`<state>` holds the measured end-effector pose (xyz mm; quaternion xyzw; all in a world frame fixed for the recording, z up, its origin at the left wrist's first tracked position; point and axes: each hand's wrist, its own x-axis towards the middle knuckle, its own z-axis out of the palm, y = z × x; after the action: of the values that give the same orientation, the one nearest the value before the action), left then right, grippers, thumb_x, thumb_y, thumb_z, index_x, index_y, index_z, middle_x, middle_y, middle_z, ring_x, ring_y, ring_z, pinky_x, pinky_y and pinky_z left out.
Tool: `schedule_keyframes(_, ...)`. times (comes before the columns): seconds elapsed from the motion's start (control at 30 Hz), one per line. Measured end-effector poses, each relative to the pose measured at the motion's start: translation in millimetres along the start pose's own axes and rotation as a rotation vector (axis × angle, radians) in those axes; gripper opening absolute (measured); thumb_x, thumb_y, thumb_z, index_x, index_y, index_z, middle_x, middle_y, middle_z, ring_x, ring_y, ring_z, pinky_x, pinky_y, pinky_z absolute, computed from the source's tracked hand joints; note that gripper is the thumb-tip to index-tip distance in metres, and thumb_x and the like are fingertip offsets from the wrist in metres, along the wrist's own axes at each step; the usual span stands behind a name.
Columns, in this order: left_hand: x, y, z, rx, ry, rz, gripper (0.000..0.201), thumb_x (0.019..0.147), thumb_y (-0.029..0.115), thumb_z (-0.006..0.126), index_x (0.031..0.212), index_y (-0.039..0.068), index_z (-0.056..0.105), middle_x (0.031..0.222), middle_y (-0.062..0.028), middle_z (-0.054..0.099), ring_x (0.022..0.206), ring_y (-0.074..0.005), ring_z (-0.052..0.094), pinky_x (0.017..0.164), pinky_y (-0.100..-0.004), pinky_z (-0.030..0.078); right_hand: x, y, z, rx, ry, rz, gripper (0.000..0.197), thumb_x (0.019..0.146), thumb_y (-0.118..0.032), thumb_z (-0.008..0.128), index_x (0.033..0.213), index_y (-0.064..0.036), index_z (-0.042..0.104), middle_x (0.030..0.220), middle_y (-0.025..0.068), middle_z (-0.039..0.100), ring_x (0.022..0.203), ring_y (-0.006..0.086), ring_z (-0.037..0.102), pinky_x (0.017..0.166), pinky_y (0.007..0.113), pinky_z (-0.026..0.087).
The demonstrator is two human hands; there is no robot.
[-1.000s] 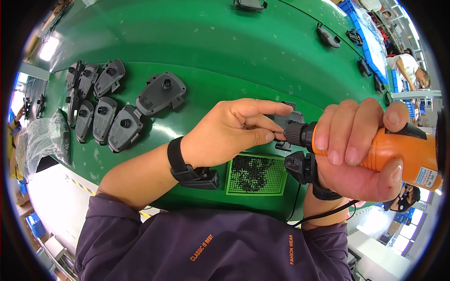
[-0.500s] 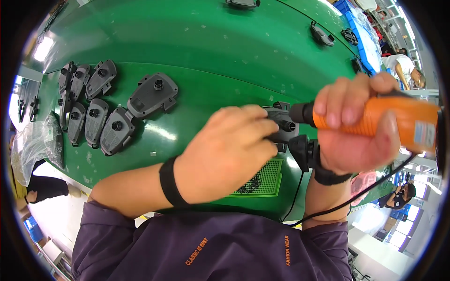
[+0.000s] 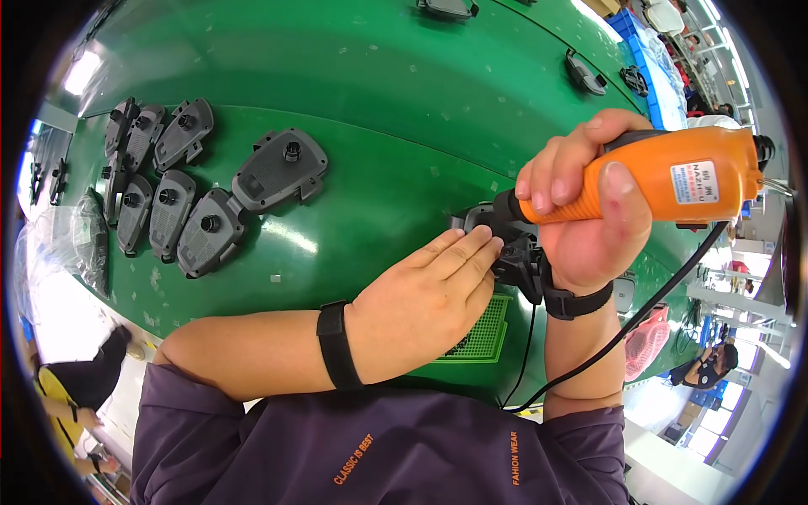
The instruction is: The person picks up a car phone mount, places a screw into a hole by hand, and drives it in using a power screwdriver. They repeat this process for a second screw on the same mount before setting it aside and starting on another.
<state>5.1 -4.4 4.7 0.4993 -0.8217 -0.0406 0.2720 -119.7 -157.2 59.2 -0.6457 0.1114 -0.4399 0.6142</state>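
Observation:
In my right hand (image 3: 593,189) is an orange electric screwdriver (image 3: 665,181), with the fingers wrapped round its body and its black nose pointing left. The nose meets a dark grey plastic housing (image 3: 475,215), partly hidden behind my hands. My left hand (image 3: 429,303) presses its fingertips together against the near side of this housing; its thumb is hidden. A black device (image 3: 520,265) sits by my right wrist strap, close to the left fingertips. Below my left hand lies a light green perforated tray (image 3: 488,337) holding small dark pieces, partly covered by the hand.
Several similar dark grey housings (image 3: 210,231) with black round knobs stand grouped at left on the green table (image 3: 353,143). A black cable (image 3: 648,324) runs from the screwdriver past my right forearm. Further off are blue trays (image 3: 656,80); a pink basket (image 3: 646,341) is at right.
The screwdriver and my right hand have moved slightly left and tilted, bringing the nose over the housing. My left hand has shifted a little down and right, its fingers now straighter.

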Motion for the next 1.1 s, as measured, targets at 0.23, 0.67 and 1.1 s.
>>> schedule_keyframes(0.23, 0.1, -3.2, -2.8, -0.007, -0.015, 0.010, 0.033, 0.087, 0.012, 0.058, 0.114, -0.005, 0.066, 0.136, -0.0200, 0.061, 0.135, -0.0326, 0.055, 0.115, -0.0446, 0.043, 1.1, 6.3, 6.3, 0.008, 0.011, 0.042, 0.028, 0.095, -0.029, 0.060, 0.107, -0.0064, 0.049, 0.068, 0.0045, 0.051, 0.057, 0.0169, 0.051, 0.058, 0.034, 0.049)
schedule_keyframes(0.67, 7.8, -5.4, -5.1, -0.017, -0.044, 0.061, 0.037, 0.086, 0.016, 0.064, 0.118, -0.003, 0.066, 0.138, -0.0206, 0.060, 0.136, -0.0322, 0.052, 0.118, -0.0473, 0.039, -9.7, 8.0, 15.0, -0.001, 0.085, 0.028, 0.032, 0.092, -0.028, 0.070, 0.103, -0.0058, 0.050, 0.067, 0.0041, 0.050, 0.053, 0.0162, 0.051, 0.054, 0.031, 0.049)
schedule_keyframes(1.1, 34.8, -21.4, 1.4, -0.276, -0.142, -0.142, 0.069, 0.081, 0.006, 0.077, 0.144, 0.002, 0.047, 0.136, -0.0206, 0.054, 0.128, -0.0387, 0.052, 0.109, -0.0473, 0.044, -86.8, -118.5, -17.8, 0.100, 0.085, -0.451, 0.044, 0.093, -0.024, 0.072, 0.122, -0.0065, 0.043, 0.074, 0.0056, 0.057, 0.061, 0.0168, 0.056, 0.058, 0.032, 0.051)
